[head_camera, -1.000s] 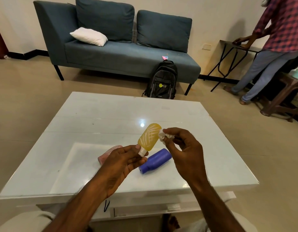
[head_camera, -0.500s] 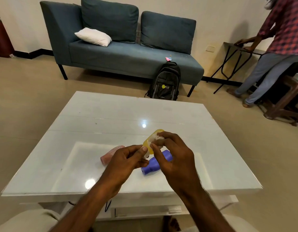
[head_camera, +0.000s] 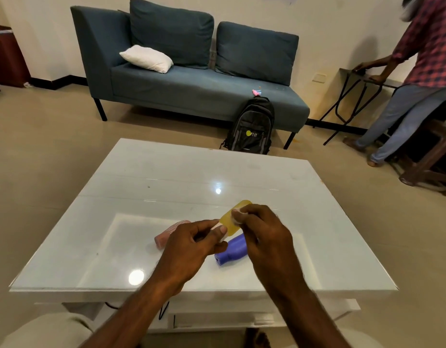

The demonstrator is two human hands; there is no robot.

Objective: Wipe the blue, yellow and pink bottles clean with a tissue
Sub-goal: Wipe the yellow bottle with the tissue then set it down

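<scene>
My left hand [head_camera: 189, 249] grips the white cap end of the yellow bottle [head_camera: 229, 223], which is held tilted above the white table [head_camera: 166, 177]. My right hand [head_camera: 264, 237] pinches a small white tissue [head_camera: 235, 212] against the side of the yellow bottle. The blue bottle [head_camera: 233, 250] lies on its side on the table below my hands, partly hidden by my right hand. The pink bottle [head_camera: 166, 234] lies on its side to the left, half hidden behind my left hand.
A blue sofa [head_camera: 191, 89] with a white pillow [head_camera: 146, 58] stands beyond the table. A black backpack [head_camera: 252, 126] leans against it. At the right a person in a checked shirt [head_camera: 427, 46] bends over a small folding table [head_camera: 359, 79].
My right hand moved from beside the yellow bottle onto its side with the tissue. Both hands and the bottle dropped slightly lower.
</scene>
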